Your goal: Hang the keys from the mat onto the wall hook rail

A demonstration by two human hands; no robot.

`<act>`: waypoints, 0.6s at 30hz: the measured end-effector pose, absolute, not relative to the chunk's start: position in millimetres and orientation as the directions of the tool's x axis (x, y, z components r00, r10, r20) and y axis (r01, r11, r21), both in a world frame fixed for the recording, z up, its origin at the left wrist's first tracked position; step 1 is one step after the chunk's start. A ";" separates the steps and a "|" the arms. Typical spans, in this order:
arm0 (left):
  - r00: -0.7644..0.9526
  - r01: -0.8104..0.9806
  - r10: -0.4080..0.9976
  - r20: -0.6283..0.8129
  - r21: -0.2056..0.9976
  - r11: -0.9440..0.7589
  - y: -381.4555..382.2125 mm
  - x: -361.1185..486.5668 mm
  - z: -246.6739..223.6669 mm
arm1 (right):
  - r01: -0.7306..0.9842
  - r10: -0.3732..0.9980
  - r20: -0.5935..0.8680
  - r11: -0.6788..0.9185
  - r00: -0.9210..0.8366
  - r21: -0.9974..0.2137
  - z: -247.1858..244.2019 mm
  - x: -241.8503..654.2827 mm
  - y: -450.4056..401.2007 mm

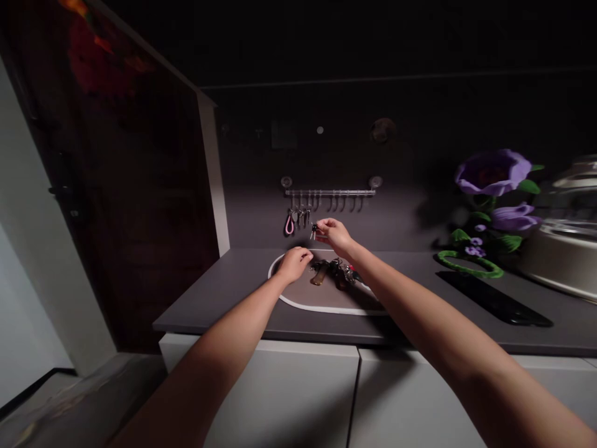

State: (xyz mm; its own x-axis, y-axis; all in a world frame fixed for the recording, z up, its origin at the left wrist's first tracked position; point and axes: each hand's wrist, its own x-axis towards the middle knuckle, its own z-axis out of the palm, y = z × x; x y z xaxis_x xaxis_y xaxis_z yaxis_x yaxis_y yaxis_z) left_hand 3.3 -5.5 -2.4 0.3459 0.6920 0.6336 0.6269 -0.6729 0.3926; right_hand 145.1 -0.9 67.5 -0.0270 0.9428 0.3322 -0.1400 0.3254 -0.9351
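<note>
Pinched in the fingertips of my right hand (334, 234) are small black-headed keys (314, 231), raised just below the hook rail (330, 193). My left hand (294, 264) is lower, over the left part of an oval tray (303, 307); its fingers are curled together, and whatever they may hold is too small to make out. Several keys and key fobs (321, 274) lie in a pile on the tray, to the right of my left hand. From the rail's left hooks hang several keys and a pink loop (290, 224).
The grey counter (209, 292) carries a black flat object (494, 298), purple flowers with a green ring base (469, 264) and a large pale domed appliance (559, 249) at the right. White cabinet doors (289, 392) are below. A dark door (140, 186) stands left.
</note>
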 end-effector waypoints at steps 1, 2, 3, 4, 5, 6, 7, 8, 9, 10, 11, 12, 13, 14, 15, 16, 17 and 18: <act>0.346 0.630 0.691 0.635 0.389 -0.672 -4.4 3.6 -2.9 | -0.152 0.947 0.321 0.316 -0.009 -0.937 72.0 142.8 2.4; 0.344 0.632 0.690 0.637 0.387 -0.672 -3.5 3.9 -3.2 | -0.163 0.951 0.308 0.306 0.012 -0.938 76.5 140.8 5.7; 0.340 0.631 0.687 0.642 0.386 -0.673 -2.7 4.3 -3.6 | -0.173 0.955 0.296 0.297 0.032 -0.939 80.8 139.0 9.0; 0.338 0.628 0.684 0.647 0.386 -0.675 -2.2 4.6 -3.8 | -0.184 0.957 0.285 0.289 0.050 -0.939 84.9 137.5 12.2; 0.333 0.625 0.682 0.651 0.388 -0.677 -1.9 5.0 -4.0 | -0.194 0.958 0.277 0.285 0.068 -0.939 88.9 136.4 15.3; 0.330 0.622 0.680 0.654 0.391 -0.678 -1.8 5.3 -4.1 | -0.206 0.958 0.272 0.284 0.087 -0.936 92.7 135.5 18.2; 0.325 0.619 0.680 0.657 0.395 -0.679 -1.8 5.6 -4.2 | -0.219 0.958 0.268 0.286 0.106 -0.933 96.2 134.9 20.9; 0.322 0.616 0.679 0.660 0.398 -0.679 -1.9 5.9 -4.2 | -0.232 0.956 0.264 0.287 0.125 -0.929 99.5 134.5 23.6; 0.322 0.614 0.678 0.660 0.400 -0.681 -2.0 6.2 -4.2 | -0.245 0.956 0.258 0.287 0.142 -0.926 102.5 134.0 26.2; 0.323 0.612 0.678 0.660 0.400 -0.682 -2.0 6.5 -4.2 | -0.259 0.955 0.251 0.285 0.156 -0.923 105.1 133.6 28.9; 0.323 0.612 0.678 0.660 0.401 -0.682 -1.9 6.8 -4.2 | -0.271 0.955 0.246 0.284 0.165 -0.920 107.3 133.0 31.6; 0.324 0.611 0.680 0.658 0.403 -0.681 -1.8 7.1 -4.1 | -0.283 0.956 0.241 0.281 0.169 -0.917 109.1 132.4 34.4; 0.323 0.611 0.682 0.656 0.405 -0.680 -1.7 7.3 -4.1 | -0.295 0.956 0.235 0.279 0.176 -0.914 110.5 131.5 37.2; 0.324 0.610 0.682 0.655 0.407 -0.680 -1.6 7.5 -4.1 | -0.306 0.956 0.227 0.276 0.184 -0.911 111.5 130.5 40.0; 0.325 0.608 0.682 0.655 0.408 -0.681 -1.4 7.6 -4.1 | -0.318 0.957 0.219 0.272 0.192 -0.908 112.3 129.4 42.6; 0.326 0.606 0.682 0.655 0.409 -0.682 -1.3 7.7 -4.2 | -0.328 0.957 0.209 0.267 0.201 -0.906 112.8 128.3 44.8; 0.329 0.604 0.681 0.654 0.409 -0.684 -1.1 7.8 -4.3 | -0.338 0.958 0.198 0.261 0.210 -0.904 113.2 127.1 46.6; 0.331 0.600 0.681 0.653 0.411 -0.686 -0.9 7.8 -4.4 | -0.347 0.958 0.187 0.254 0.217 -0.903 113.6 125.9 48.0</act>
